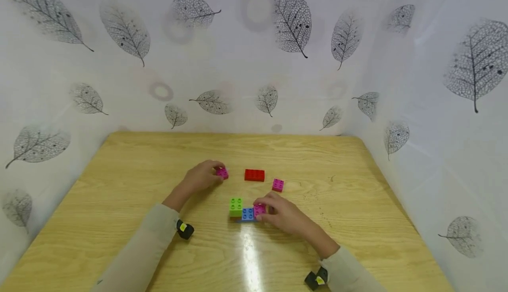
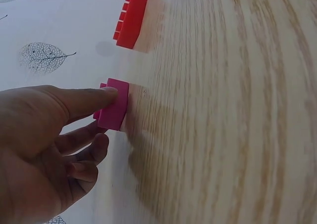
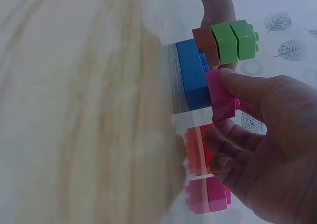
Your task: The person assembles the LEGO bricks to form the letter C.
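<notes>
In the head view my left hand (image 1: pixel 202 176) pinches a small pink toy brick (image 1: pixel 222 173) at the back of the table. Thumb and fingers hold that brick (image 2: pixel 114 105) in the left wrist view, too. My right hand (image 1: pixel 289 215) pinches another pink brick (image 1: pixel 259 211) at the right end of a blue brick (image 1: pixel 248 214). Whether this pink brick (image 3: pixel 222 96) is pressed fully onto the blue one cannot be told. On the blue brick's left end stands a brown brick (image 3: pixel 205 44) with two green bricks (image 3: pixel 225 43) stacked on it.
Behind the stack lies a red brick (image 1: pixel 254 175) between the hands. A third pink brick (image 1: pixel 278 185) lies just beyond my right hand. The wooden table (image 1: pixel 131 159) meets a white leaf-patterned sheet (image 1: pixel 226 62) at its back and sides.
</notes>
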{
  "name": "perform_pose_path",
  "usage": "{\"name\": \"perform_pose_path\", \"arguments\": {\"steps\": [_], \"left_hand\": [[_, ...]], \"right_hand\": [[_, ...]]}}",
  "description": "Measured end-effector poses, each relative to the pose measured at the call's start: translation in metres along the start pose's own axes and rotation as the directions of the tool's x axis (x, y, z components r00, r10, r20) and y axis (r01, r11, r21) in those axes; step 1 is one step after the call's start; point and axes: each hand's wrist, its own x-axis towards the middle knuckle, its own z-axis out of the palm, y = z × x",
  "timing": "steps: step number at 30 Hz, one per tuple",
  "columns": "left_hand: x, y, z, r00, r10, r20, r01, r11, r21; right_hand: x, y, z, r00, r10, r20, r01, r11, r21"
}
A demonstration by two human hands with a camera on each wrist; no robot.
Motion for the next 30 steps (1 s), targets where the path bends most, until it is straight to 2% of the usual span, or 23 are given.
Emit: {"name": "perform_pose_path", "arguments": {"steps": [5,11,20,25,30], "left_hand": [[-0.008,0.0,0.0,0.999,0.022,-0.025,-0.023,1.0,-0.02],[-0.026,0.005,-0.001,0.995,0.071,-0.064,-0.073,0.997,-0.03],[-0.057,0.027,-0.012,0.991,0.106,-0.082,-0.112,0.991,-0.075],[-0.07,0.042,-0.02,0.984,0.163,-0.077,-0.172,0.976,-0.131],[-0.081,0.055,-0.025,0.972,0.224,-0.069,-0.232,0.963,-0.141]], "right_hand": [[0.001,0.001,0.001,1.0,-0.004,0.001,0.004,1.0,0.002],[0.002,0.002,0.0,1.0,-0.015,0.002,0.015,1.0,0.015],[0.001,0.005,0.003,0.999,-0.032,-0.003,0.032,0.999,0.025],[0.001,0.005,0.002,1.0,-0.029,0.01,0.029,0.999,0.026],[0.002,0.004,0.001,0.999,-0.03,0.011,0.03,0.999,0.027]]}}
